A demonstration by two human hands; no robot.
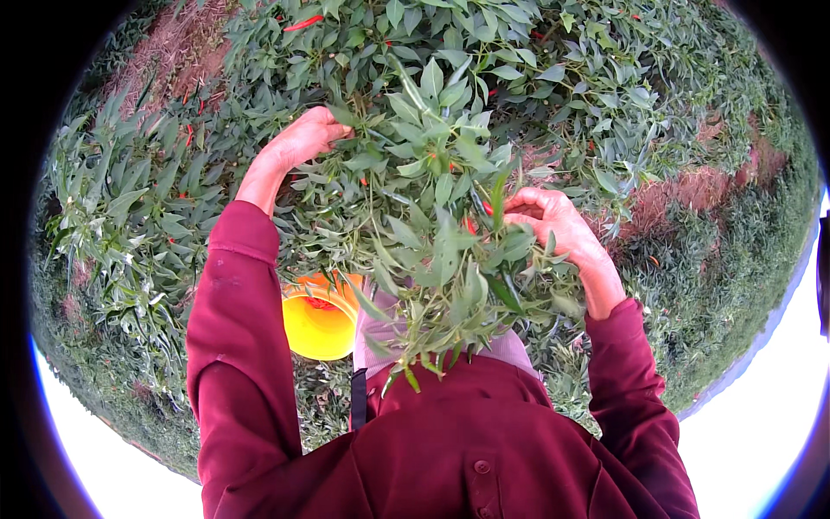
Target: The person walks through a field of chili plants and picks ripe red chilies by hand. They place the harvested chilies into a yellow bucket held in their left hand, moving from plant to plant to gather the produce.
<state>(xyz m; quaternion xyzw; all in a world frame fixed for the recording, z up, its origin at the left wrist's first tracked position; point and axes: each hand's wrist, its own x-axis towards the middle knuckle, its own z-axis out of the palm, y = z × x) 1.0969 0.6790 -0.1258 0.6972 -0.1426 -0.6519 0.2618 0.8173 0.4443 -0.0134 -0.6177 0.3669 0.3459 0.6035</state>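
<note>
A leafy chilli pepper plant (pixel 444 188) fills the space before me, with green and red pods among its leaves. At its left side, my left hand (pixel 310 137) has its fingers bent together at a leaf and stems; the leaves hide what lies between the fingertips. My right hand (pixel 551 217) is at the plant's right side, thumb and fingers curled. Right by those fingertips is a red chilli (pixel 487 207), partly covered by leaves, and whether they grip it is unclear. Another red chilli (pixel 469 225) hangs slightly lower. Green chillies (pixel 412 380) hang near my chest.
A yellow bucket (pixel 321 327) with red chillies (pixel 320 303) inside stands by my left side, below the left forearm. More chilli plants surround me, and a red chilli (pixel 303 24) shows at the far top. Strips of reddish soil (pixel 694 191) run between the rows.
</note>
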